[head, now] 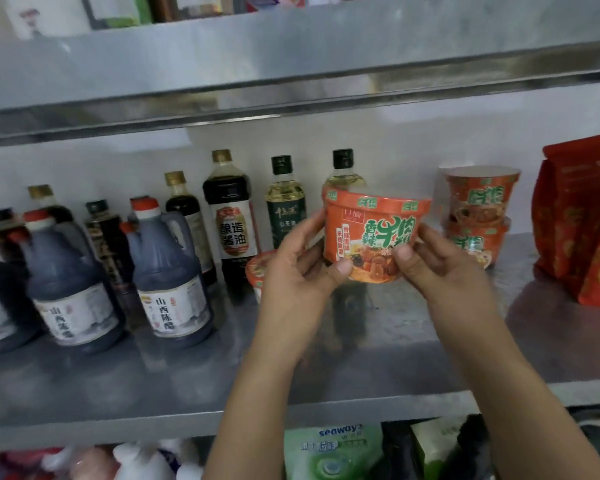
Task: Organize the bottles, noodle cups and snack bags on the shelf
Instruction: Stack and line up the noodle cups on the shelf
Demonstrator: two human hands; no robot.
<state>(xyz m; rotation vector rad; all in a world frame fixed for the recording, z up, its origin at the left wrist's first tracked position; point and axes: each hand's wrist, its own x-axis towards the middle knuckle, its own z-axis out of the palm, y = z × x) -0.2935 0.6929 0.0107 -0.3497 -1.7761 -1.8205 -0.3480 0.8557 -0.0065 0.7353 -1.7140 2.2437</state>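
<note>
Noodle cup [374, 233], upright with its label facing near, is held above the shelf [361, 358] in front of an oil bottle [343, 168], just left of the stack of two like cups [478, 216], probably to be grouped with them. It is gripped low on both sides by the left hand [298, 271] and right hand [440, 268], the fingers [404, 252] curled round its wall.

The noodle cup [371, 233] is showing orange-red with green lettering; the jugs [168, 271] are wearing red caps and white labels; the snack bags [572, 216] are showing red with orange motifs.
</note>
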